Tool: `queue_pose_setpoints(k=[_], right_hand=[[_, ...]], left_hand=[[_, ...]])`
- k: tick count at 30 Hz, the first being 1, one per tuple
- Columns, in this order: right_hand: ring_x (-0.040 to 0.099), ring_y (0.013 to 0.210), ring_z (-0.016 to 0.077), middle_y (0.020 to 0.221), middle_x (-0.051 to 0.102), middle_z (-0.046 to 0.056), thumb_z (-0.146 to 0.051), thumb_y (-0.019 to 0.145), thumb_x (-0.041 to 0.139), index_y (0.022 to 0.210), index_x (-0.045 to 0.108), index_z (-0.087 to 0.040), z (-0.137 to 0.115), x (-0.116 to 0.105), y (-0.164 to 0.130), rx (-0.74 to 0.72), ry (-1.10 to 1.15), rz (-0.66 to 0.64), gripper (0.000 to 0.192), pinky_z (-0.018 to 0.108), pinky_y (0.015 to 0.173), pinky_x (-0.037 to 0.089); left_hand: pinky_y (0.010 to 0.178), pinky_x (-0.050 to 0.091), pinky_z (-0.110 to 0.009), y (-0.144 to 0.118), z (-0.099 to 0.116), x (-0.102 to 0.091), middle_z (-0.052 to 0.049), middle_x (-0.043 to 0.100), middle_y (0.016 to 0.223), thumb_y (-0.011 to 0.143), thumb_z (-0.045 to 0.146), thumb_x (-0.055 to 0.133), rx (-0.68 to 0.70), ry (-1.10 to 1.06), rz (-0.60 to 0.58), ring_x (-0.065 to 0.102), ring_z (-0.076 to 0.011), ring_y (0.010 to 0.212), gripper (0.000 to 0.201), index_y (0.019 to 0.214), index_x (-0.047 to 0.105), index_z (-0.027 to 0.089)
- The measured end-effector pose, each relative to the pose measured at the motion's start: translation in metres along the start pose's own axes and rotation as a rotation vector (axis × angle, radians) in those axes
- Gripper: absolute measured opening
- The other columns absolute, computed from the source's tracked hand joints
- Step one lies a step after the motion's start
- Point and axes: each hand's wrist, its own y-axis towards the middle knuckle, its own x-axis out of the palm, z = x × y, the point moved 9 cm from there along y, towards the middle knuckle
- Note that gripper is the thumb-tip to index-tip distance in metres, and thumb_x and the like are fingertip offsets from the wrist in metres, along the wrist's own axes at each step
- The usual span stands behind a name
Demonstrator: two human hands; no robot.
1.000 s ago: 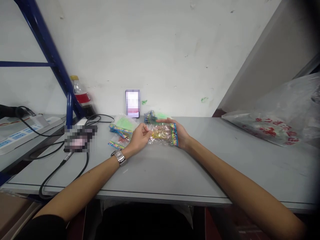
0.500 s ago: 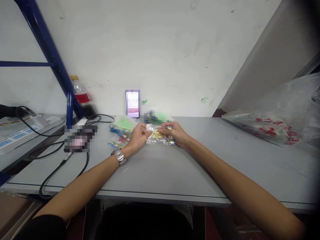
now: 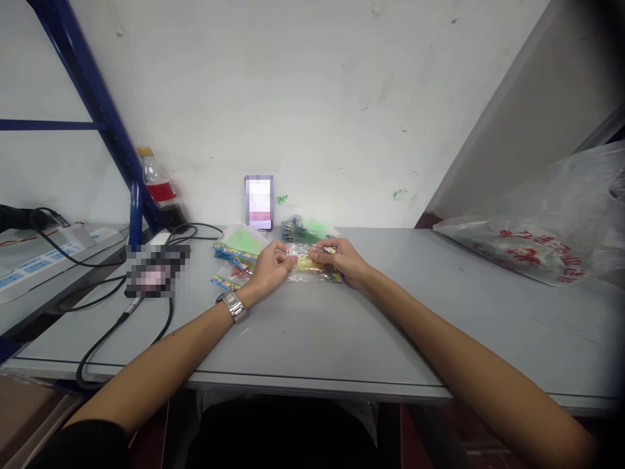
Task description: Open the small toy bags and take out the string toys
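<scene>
Between my two hands is a clear plastic packet (image 3: 308, 268) with something yellow inside and a colourful strip at its right end. My left hand (image 3: 271, 266), with a metal watch (image 3: 233, 306) on the wrist, pinches the packet's left edge between thumb and fingers. On the opposite side my right hand (image 3: 342, 259) grips it, thumb over the yellow contents. Similar packets (image 3: 239, 241) with green and red contents and patterned strips lie just left of my left hand. Behind the held packet rests another group of packets (image 3: 315, 228) with green contents.
A phone (image 3: 259, 203) leans on the wall behind the packets. To the left are a bottle (image 3: 160, 185), a pixelated device with black cables (image 3: 170, 319) and a power strip (image 3: 43, 260). A large plastic bag (image 3: 537, 228) with red print sits at the right on the grey table (image 3: 312, 339).
Both hands stay nearly in place. The packet has tilted slightly, so there is less glare and the yellow contents show more clearly.
</scene>
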Motion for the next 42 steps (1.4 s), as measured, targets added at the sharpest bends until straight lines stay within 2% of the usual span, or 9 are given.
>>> queue_pose_setpoints(k=[4, 8, 17, 23, 28, 34, 40, 42], right_hand=[[0.051, 0.053, 0.0112, 0.058, 0.058, 0.001, -0.037, 0.052, 0.087, 0.067, 0.066, -0.015, -0.001, -0.003, 0.0, -0.003, -0.032, 0.032, 0.034, 0.027, 0.05, 0.042], [0.048, 0.051, 0.0104, 0.057, 0.056, 0.0, -0.039, 0.053, 0.086, 0.065, 0.065, -0.015, -0.003, 0.0, -0.002, 0.002, -0.038, 0.008, 0.033, 0.027, 0.049, 0.041], [0.048, 0.053, 0.011, 0.056, 0.054, -0.001, -0.038, 0.053, 0.085, 0.064, 0.064, -0.016, -0.005, 0.003, -0.003, 0.007, -0.07, 0.0, 0.033, 0.027, 0.049, 0.039], [0.047, 0.052, 0.0111, 0.056, 0.053, -0.002, -0.041, 0.051, 0.086, 0.066, 0.063, -0.016, -0.002, 0.0, -0.001, 0.021, -0.075, 0.005, 0.037, 0.025, 0.047, 0.034], [0.046, 0.051, 0.0103, 0.055, 0.053, -0.002, -0.037, 0.049, 0.086, 0.06, 0.061, -0.015, -0.003, 0.001, 0.001, -0.014, -0.051, -0.014, 0.035, 0.026, 0.048, 0.035], [0.049, 0.053, 0.0116, 0.057, 0.056, 0.0, -0.036, 0.048, 0.087, 0.063, 0.064, -0.015, 0.0, -0.001, 0.003, -0.006, -0.024, -0.009, 0.035, 0.027, 0.048, 0.038], [0.051, 0.054, 0.0119, 0.059, 0.057, 0.001, -0.041, 0.052, 0.086, 0.063, 0.065, -0.014, 0.005, -0.002, 0.006, -0.011, 0.011, -0.02, 0.036, 0.027, 0.049, 0.04], [0.049, 0.053, 0.0108, 0.058, 0.056, 0.0, -0.042, 0.053, 0.085, 0.063, 0.065, -0.014, 0.006, -0.005, 0.007, -0.015, -0.001, -0.011, 0.036, 0.026, 0.048, 0.04]], left_hand=[[0.055, 0.037, -0.022, -0.001, -0.001, 0.0, 0.004, 0.06, 0.057, 0.075, 0.024, 0.067, -0.009, 0.011, -0.009, 0.054, -0.0113, 0.054, 0.024, 0.088, 0.048, 0.018], [0.053, 0.035, -0.021, -0.002, 0.0, 0.0, 0.004, 0.06, 0.059, 0.077, 0.022, 0.064, -0.005, 0.021, -0.011, 0.05, -0.0099, 0.053, 0.025, 0.097, 0.049, 0.017], [0.049, 0.026, -0.021, 0.001, -0.003, 0.002, 0.009, 0.048, 0.051, 0.08, 0.021, 0.058, 0.074, 0.055, -0.031, 0.039, -0.0088, 0.045, 0.038, 0.115, 0.045, 0.017], [0.048, 0.024, -0.02, 0.0, -0.001, 0.006, 0.012, 0.04, 0.049, 0.082, 0.018, 0.053, 0.119, 0.074, -0.061, 0.034, -0.0083, 0.044, 0.034, 0.114, 0.042, 0.019], [0.049, 0.024, -0.021, -0.001, 0.001, 0.007, 0.012, 0.04, 0.05, 0.082, 0.016, 0.05, 0.137, 0.106, -0.082, 0.035, -0.0085, 0.044, 0.032, 0.113, 0.042, 0.02], [0.051, 0.026, -0.022, -0.001, 0.003, 0.007, 0.011, 0.04, 0.051, 0.082, 0.014, 0.048, 0.145, 0.144, -0.09, 0.037, -0.0102, 0.046, 0.03, 0.111, 0.042, 0.02], [0.055, 0.031, -0.023, -0.004, 0.01, 0.006, 0.01, 0.041, 0.052, 0.084, 0.011, 0.046, 0.159, 0.2, -0.058, 0.042, -0.011, 0.049, 0.025, 0.106, 0.044, 0.02], [0.057, 0.036, -0.023, -0.003, 0.009, 0.005, 0.009, 0.046, 0.055, 0.085, 0.01, 0.043, 0.137, 0.177, -0.043, 0.047, -0.0109, 0.051, 0.023, 0.106, 0.043, 0.02]])
